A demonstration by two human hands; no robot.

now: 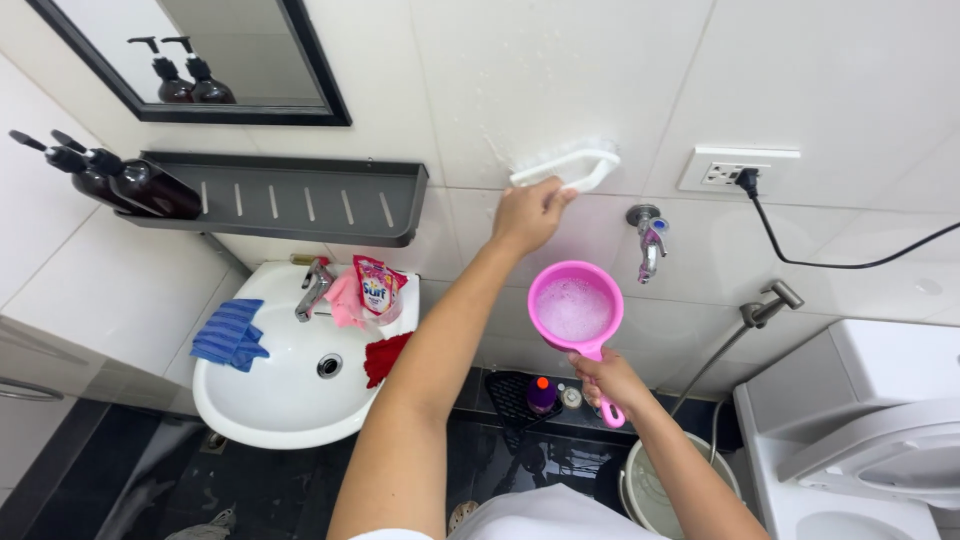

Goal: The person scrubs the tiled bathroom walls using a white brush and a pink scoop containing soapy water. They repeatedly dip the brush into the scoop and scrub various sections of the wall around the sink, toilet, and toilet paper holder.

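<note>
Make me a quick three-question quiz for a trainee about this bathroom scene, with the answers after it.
1. True or false: the left hand presses a white scrub brush against the wall tiles.
2. What does the right hand hold? A) a blue cloth B) a pink scoop C) a dark pump bottle
3. Fill in: the pink scoop holds soapy ____ .

Key:
1. True. The brush sits on the tile, with wet splashes around it.
2. B. The hand grips the scoop by its handle; the blue cloth lies on the rim of the sink, and the pump bottles stand on the shelf.
3. Foam, or sudsy water.
</note>
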